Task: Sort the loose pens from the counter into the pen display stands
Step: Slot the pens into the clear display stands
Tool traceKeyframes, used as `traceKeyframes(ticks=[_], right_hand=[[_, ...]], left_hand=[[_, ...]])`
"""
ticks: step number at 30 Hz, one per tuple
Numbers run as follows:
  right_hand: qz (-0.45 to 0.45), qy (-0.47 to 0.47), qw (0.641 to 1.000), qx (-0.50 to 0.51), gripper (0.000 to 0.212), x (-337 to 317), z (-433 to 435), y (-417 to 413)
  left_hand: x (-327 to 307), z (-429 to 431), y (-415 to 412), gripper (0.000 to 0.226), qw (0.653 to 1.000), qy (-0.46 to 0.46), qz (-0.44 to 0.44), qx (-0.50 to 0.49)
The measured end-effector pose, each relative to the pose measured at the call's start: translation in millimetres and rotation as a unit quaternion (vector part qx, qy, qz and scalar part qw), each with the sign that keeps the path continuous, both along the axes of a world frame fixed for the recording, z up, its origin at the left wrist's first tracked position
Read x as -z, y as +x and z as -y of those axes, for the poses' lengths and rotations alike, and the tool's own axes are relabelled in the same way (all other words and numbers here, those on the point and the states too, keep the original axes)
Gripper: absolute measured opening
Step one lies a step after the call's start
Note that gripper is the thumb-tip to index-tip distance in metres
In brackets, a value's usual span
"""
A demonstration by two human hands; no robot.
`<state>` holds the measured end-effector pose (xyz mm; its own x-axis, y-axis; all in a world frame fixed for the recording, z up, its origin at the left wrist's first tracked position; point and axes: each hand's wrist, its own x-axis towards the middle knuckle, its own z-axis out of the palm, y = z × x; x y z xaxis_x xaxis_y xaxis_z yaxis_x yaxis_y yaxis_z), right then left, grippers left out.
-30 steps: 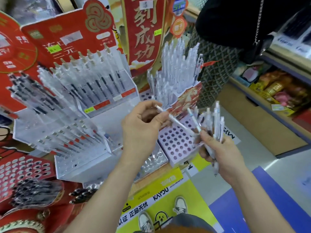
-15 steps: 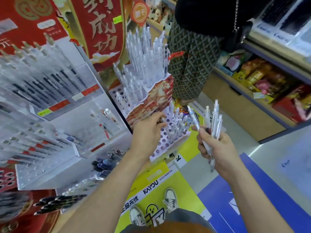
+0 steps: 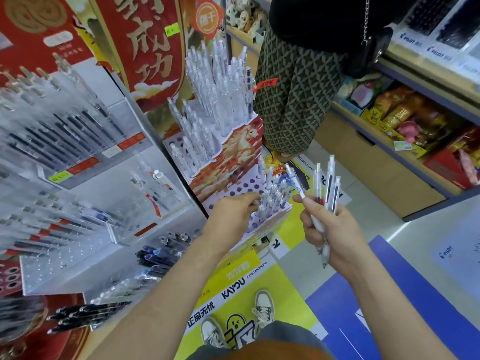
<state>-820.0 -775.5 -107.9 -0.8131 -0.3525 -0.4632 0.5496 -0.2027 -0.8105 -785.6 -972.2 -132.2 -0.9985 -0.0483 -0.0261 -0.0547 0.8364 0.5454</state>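
- At the centre of the head view, the left hand [image 3: 233, 216] reaches into the white, hole-punched lower tier [image 3: 244, 187] of a red-and-gold tiered cardboard pen stand [image 3: 233, 152]. Its fingertips [image 3: 252, 199] touch a short cluster of clear pens [image 3: 271, 201] standing there. Whether they pinch one cannot be told.
- Just right of centre, the right hand [image 3: 335, 229] grips a bundle of clear-barrelled plastic pens [image 3: 330, 188]. The pens fan upward, and their lower ends poke out below the palm.
- In the upper centre, the stand's higher tiers are packed with upright transparent pens [image 3: 220, 81]. Behind them hangs a red banner with gold characters [image 3: 145, 42].
- Across the left of the frame, a clear acrylic tiered rack [image 3: 85, 183] carries rows of leaning dark-inked pens [image 3: 65, 133].
- At lower left, loose dark blue pens [image 3: 158, 254] lie on the counter near the rack's foot. Loose black pens [image 3: 78, 318] lie farther toward the corner.
- At the top right, another person in green diamond-patterned trousers [image 3: 293, 87] stands just beside the cardboard stand. Shelves of packaged goods [image 3: 405, 118] run along the right edge.
- At the bottom centre, a pair of grey-and-white sneakers [image 3: 263, 307] stands on a yellow floor sticker [image 3: 233, 281].
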Motion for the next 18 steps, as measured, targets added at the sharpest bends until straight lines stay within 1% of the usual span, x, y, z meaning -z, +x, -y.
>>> traceKeyframes(ticks=[2,3,5,8,10,11,12,13,14,15,16,17,18], right_hand=[[0.035,-0.031,0.999,-0.005,0.028,1.7,-0.6,-0.6],[0.051,-0.052,0.997,-0.009,0.029,2.4,-0.4,-0.5],[0.073,-0.096,0.992,-0.018,0.041,4.8,0.5,0.6],[0.058,-0.141,0.987,-0.046,0.061,8.2,3.1,3.7],[0.039,-0.149,0.986,-0.064,0.056,9.1,6.3,6.0],[0.037,-0.155,0.985,-0.066,0.053,9.7,7.6,6.9],[0.039,-0.161,0.984,-0.065,0.051,9.2,9.3,7.7],[0.042,-0.166,0.983,-0.064,0.049,8.8,10.9,8.1],[0.045,-0.170,0.982,-0.065,0.048,8.2,12.3,8.6],[0.050,-0.174,0.981,-0.068,0.048,8.2,13.7,9.0],[0.057,-0.177,0.980,-0.072,0.049,7.7,15.0,9.4],[0.066,-0.179,0.979,-0.076,0.051,7.8,15.6,9.6],[0.072,-0.180,0.978,-0.079,0.056,7.1,16.1,9.9]], left_hand=[[-0.8,0.1,-3.0,0.027,1.000,-0.004,0.008,-0.015],[-0.9,-0.4,-5.6,0.027,1.000,-0.011,0.013,-0.014],[-1.6,-0.9,-10.8,0.029,0.999,-0.026,0.029,-0.008],[-1.9,1.8,-12.0,0.037,0.997,-0.029,0.073,-0.003],[-2.9,4.8,-8.1,0.047,0.995,-0.017,0.101,-0.018],[-6.8,5.1,-5.6,0.047,0.995,0.015,0.092,-0.045],[-14.2,4.0,-3.7,0.041,0.991,0.075,0.068,-0.086],[-23.4,1.7,-2.2,0.034,0.976,0.167,0.038,-0.132],[-35.7,-2.0,-1.1,0.026,0.943,0.285,0.015,-0.170],[-48.5,-4.9,-0.6,0.021,0.895,0.401,0.010,-0.193],[-60.3,-6.7,-0.7,0.019,0.851,0.488,0.020,-0.190],[-68.3,-7.5,-0.5,0.020,0.827,0.534,0.034,-0.172],[-73.2,-8.0,-0.6,0.022,0.822,0.548,0.049,-0.151]])
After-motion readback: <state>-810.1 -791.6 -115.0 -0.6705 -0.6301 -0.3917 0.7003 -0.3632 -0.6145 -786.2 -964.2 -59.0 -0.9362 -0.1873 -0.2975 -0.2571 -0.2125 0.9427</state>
